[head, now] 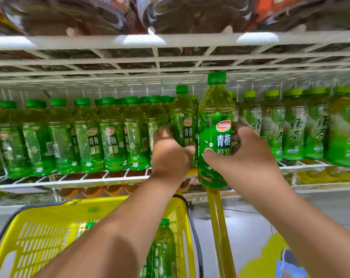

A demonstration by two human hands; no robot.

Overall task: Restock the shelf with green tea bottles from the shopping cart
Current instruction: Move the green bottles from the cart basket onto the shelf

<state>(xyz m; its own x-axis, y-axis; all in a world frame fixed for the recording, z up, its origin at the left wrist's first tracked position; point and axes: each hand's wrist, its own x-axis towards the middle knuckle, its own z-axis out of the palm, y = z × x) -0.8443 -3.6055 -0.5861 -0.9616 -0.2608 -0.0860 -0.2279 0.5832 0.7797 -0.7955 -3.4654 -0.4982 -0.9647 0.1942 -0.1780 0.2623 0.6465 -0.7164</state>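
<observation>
Your right hand curls its fingers round the front bottle at frame centre. Your left hand grips the bottle behind, just left, above the shelf.

Both forearms bare; left hand, right hand ungloved.

Bottle in right hand: green label, white characters 青梅 over a partly covered line, likely 绿茶; red oval brand logo above, lettering not legible. Bottle in left hand: same red logo, 青梅 visible, rest hidden. Shelf bottles at left: 青梅 / 绿茶 on the label, some blurred. Shelf bottles at right: vertical brush-style 绿茶, small print unreadable. Price tag on shelf edge: starts "3.", remainder cut off. Upper-shelf packaging text too blurred.
</observation>
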